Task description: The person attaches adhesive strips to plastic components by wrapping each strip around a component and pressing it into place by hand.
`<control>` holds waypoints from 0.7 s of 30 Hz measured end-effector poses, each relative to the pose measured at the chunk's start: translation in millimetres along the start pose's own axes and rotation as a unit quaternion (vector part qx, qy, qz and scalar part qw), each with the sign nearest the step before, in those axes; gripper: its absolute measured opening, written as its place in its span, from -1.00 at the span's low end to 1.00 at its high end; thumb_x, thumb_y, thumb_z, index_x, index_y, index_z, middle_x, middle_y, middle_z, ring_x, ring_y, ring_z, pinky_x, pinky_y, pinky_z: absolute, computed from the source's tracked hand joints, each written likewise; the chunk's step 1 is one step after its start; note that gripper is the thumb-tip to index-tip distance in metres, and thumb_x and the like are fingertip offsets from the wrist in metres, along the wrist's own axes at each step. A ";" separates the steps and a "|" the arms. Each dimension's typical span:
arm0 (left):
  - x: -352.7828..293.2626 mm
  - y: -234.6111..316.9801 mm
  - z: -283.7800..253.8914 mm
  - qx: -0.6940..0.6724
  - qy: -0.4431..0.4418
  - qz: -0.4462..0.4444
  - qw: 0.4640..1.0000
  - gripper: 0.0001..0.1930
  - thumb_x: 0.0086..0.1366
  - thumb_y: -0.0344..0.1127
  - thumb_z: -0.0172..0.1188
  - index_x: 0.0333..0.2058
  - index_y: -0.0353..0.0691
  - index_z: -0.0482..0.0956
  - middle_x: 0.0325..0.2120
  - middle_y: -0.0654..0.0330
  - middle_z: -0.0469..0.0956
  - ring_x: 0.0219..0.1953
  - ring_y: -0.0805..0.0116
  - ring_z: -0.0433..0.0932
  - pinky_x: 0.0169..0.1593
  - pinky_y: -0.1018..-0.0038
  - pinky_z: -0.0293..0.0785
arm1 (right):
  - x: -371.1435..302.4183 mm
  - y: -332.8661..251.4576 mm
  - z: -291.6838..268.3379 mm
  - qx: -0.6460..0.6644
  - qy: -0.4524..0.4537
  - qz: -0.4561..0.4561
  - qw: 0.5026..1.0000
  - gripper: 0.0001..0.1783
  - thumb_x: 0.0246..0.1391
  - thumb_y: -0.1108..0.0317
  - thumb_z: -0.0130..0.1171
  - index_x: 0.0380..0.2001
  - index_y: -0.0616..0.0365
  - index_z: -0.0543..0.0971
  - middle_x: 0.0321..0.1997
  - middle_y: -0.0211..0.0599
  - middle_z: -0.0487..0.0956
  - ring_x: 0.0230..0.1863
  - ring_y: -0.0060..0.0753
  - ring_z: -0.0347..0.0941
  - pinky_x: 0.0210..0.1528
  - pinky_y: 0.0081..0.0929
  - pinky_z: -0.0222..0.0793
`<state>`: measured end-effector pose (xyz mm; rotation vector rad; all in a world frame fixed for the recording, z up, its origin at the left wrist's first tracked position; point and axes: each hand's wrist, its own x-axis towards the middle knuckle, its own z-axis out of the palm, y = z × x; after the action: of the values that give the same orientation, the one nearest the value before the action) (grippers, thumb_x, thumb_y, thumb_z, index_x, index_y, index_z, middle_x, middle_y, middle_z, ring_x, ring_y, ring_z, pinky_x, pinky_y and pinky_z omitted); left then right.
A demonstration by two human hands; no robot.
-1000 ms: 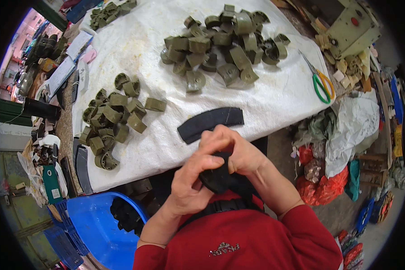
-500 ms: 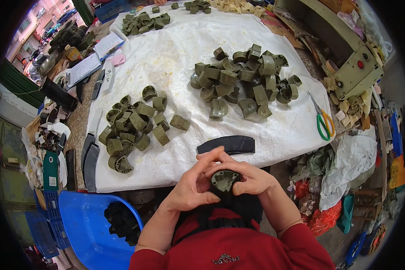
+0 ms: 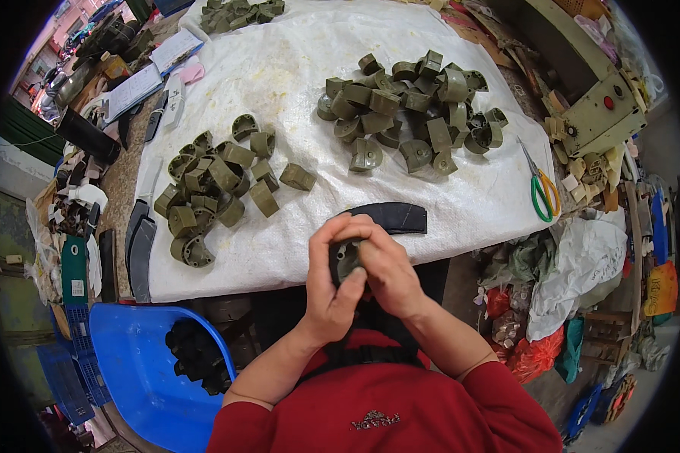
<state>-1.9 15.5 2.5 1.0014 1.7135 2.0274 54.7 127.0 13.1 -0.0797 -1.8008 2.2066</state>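
My left hand [image 3: 326, 283] and my right hand [image 3: 391, 273] are both closed round a small hollow plastic housing [image 3: 347, 260], close to the table's front edge. Its rounded cavity faces up, and a dark band shows along its left side; fingers cover most of the rest. Just beyond my hands lies a curved black strip [image 3: 400, 217], flat on the white sheet. One pile of olive-green plastic housings [image 3: 221, 172] sits to the left, and a larger pile of the same housings [image 3: 412, 106] lies farther off to the right.
A white woven sheet [image 3: 279, 257] covers the table. Green-and-orange-handled scissors [image 3: 542, 196] rest at its right edge, and more black strips [image 3: 140, 253] at its left. Below left stands a blue tub [image 3: 140, 362] with dark pieces [image 3: 196, 355] inside. A machine housing [image 3: 604, 113] stands far right.
Both hands have moved slightly away from my body and left with the housing. My right fingers now reach over its top and hide more of it. The view has shifted a little.
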 end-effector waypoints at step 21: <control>0.5 1.1 -2.4 -0.268 -0.041 -0.169 0.948 -0.34 0.31 0.11 -0.20 0.18 -0.28 0.01 0.03 0.06 0.26 -0.03 0.31 0.41 0.06 0.40 0.33 | -0.7 2.6 -18.9 -0.263 -0.074 -0.168 0.947 -0.57 -0.04 0.28 0.10 -0.06 0.16 0.41 -0.06 -0.21 0.40 0.01 -0.12 0.23 0.09 -0.25 0.06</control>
<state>-3.6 13.8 3.6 0.5575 1.0959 2.0148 59.2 144.3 6.4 0.2705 -2.2473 1.4948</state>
